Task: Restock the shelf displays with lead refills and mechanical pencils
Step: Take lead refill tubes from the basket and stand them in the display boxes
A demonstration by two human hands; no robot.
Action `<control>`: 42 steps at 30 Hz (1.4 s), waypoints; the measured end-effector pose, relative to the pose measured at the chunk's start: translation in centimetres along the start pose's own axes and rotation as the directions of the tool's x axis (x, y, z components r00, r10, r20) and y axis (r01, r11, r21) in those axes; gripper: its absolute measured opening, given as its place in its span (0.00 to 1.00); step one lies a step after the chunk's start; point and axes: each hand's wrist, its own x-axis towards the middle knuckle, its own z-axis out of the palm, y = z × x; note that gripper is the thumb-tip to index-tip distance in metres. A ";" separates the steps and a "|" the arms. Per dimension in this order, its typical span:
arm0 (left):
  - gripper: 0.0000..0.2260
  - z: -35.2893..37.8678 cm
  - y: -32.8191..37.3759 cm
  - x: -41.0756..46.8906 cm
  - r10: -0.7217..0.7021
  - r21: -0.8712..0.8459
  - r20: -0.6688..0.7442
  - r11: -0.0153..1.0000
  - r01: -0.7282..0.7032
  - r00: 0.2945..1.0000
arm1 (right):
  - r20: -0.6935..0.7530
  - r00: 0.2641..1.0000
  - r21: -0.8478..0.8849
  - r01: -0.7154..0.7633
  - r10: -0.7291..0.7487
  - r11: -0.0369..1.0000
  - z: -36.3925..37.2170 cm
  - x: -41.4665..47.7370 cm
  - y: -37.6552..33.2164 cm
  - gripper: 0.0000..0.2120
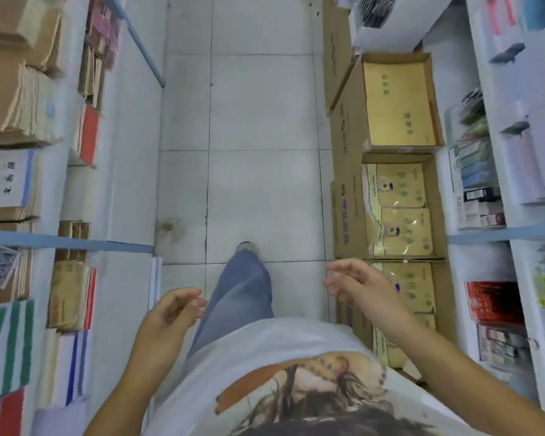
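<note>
I look straight down a narrow shop aisle. My left hand (173, 309) hangs in front of my body with its fingers loosely curled and apart, holding nothing. My right hand (353, 283) is raised over the edge of the cardboard boxes, fingers spread, also holding nothing. No lead refills or mechanical pencils are clearly recognisable in view. Small packaged stationery boxes (482, 209) sit on the right shelf, too blurred to identify.
White tiled floor (261, 152) runs ahead between two shelf units. Open cardboard boxes of brown envelopes (397, 105) line the right side of the aisle. Stacked notebooks and paper (16, 99) fill the left shelves. My jeans leg and shoe (246, 247) step forward.
</note>
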 end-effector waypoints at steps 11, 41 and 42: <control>0.09 1.0 23.8 21.7 0.152 0.067 0.256 0.982 -0.174 0.955 | -0.170 0.981 0.145 -0.069 0.094 0.987 -3.3 13.9 -14.6 0.09; 0.12 -2.9 78.9 79.2 0.157 -0.021 0.155 0.988 -0.156 0.975 | -0.137 0.990 0.099 -0.028 0.041 0.995 -10.0 70.3 -78.9 0.09; 0.11 -2.5 81.3 81.2 0.177 -0.013 0.174 0.984 -0.177 0.969 | -0.152 0.987 0.111 -0.035 0.052 0.993 -10.5 71.7 -80.2 0.09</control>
